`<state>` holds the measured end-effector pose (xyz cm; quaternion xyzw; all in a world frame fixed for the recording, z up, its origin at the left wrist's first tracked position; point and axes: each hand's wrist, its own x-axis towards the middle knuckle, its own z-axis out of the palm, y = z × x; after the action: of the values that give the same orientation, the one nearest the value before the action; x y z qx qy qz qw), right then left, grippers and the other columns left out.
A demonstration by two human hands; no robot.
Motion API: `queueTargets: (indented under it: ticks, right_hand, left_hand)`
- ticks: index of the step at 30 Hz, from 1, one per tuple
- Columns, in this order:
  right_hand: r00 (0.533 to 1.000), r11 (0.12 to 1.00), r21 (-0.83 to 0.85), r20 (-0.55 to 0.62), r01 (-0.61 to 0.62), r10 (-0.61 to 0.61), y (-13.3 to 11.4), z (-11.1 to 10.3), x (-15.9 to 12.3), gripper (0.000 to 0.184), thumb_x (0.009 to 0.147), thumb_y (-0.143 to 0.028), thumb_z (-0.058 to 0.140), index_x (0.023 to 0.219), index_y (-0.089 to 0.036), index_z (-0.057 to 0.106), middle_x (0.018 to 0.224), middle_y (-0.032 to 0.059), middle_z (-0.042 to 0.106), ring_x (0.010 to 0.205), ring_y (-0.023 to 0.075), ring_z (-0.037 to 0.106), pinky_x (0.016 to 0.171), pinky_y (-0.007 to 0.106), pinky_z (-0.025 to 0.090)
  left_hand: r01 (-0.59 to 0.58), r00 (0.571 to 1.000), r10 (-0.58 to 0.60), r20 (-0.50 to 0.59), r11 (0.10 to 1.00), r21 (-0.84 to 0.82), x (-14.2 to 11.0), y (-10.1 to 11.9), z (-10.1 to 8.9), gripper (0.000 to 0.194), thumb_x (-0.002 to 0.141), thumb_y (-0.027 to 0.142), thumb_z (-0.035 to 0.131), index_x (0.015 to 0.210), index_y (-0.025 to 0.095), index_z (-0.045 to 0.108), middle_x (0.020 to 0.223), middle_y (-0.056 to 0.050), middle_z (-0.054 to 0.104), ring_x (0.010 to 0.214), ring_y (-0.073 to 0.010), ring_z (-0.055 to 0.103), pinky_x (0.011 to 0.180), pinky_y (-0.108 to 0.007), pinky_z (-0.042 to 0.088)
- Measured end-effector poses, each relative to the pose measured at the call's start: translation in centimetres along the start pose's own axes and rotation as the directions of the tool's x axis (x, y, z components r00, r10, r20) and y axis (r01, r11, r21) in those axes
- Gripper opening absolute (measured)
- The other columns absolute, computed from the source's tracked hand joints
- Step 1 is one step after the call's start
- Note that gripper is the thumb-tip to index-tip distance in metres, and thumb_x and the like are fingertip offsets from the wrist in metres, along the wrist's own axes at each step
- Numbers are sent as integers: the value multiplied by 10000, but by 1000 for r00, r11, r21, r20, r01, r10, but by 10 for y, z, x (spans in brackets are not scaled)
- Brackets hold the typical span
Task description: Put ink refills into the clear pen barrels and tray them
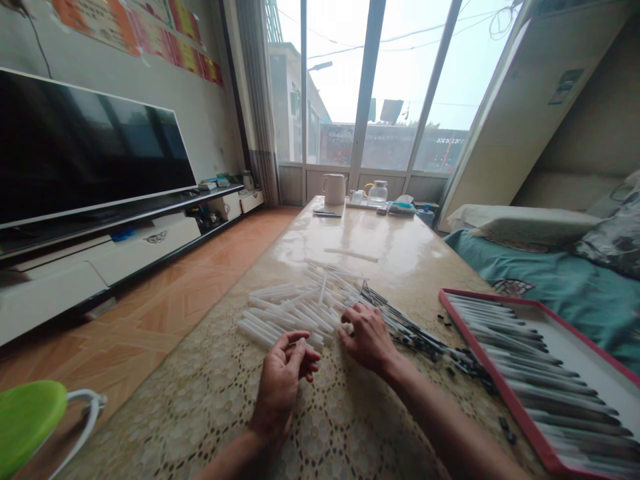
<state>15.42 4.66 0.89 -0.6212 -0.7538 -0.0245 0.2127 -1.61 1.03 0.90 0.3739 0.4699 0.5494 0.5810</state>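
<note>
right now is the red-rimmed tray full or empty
Mostly full: rows of tubes fill the red-rimmed tray, leaving a bare strip along one side.

**Cut-off and unclear items, bench view**

Left hand (283,390): fingers curl inward; a thin piece between them cannot be confirmed. Right hand (367,337): fingers hide part of the white plastic tubes (285,313) and the dark-tipped rods (405,330), so contact cannot be told. Both forearms run off the bottom edge. Red-rimmed tray (493,375): cut off by the right and bottom edges, its far contents crowded and indistinct. Small black bits (506,428): too small to identify. Far end of the bench (380,240): small items too tiny to name. Green seat (27,423): cut off at lower left. Television (75,153): cut off at left.
</note>
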Motion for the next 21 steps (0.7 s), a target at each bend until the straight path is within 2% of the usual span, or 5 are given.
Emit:
queueTargets:
  ticks: [5,11,15,17,21]
  right_hand:
    - [1000,999,-31,4,-10,10,-6,3,4,66,768,-188,581,813,-199,627,849,46,628,845,197,549,783,299,336]
    - [998,997,-56,-9,-58,58,5,-10,-11,112,816,-164,520,795,-198,625,837,52,622,847,200,548,779,301,329]
    - [993,991,-70,-36,-115,113,11,-19,-18,145,802,-159,526,894,-186,635,897,77,620,899,225,537,778,313,323]
    - [994,992,-64,-37,-105,103,7,-18,-16,165,799,-170,537,924,-207,639,929,64,622,922,214,534,796,305,318]
    - [997,996,-60,-28,-73,72,-10,-4,-3,111,801,-209,554,855,-229,649,892,47,634,904,205,539,804,304,309]
  left_hand:
    - [-2,1000,2,19,1000,8,1,-1,0,270,738,353,635,909,157,564,593,9,644,502,-111,564,458,-205,419]
    - [-1,1000,0,30,1000,19,1,-2,0,266,743,362,633,899,158,566,598,7,642,502,-109,557,462,-205,419]
    - [-4,999,2,42,999,44,1,-4,1,232,776,336,598,911,150,561,600,8,639,503,-104,557,470,-204,419]
    - [-4,999,2,44,999,51,1,-4,1,223,782,329,589,910,150,559,599,9,637,501,-105,559,470,-205,420]
    - [-14,999,12,39,999,51,2,-5,1,224,777,331,594,906,153,553,593,9,639,494,-111,559,456,-206,418]
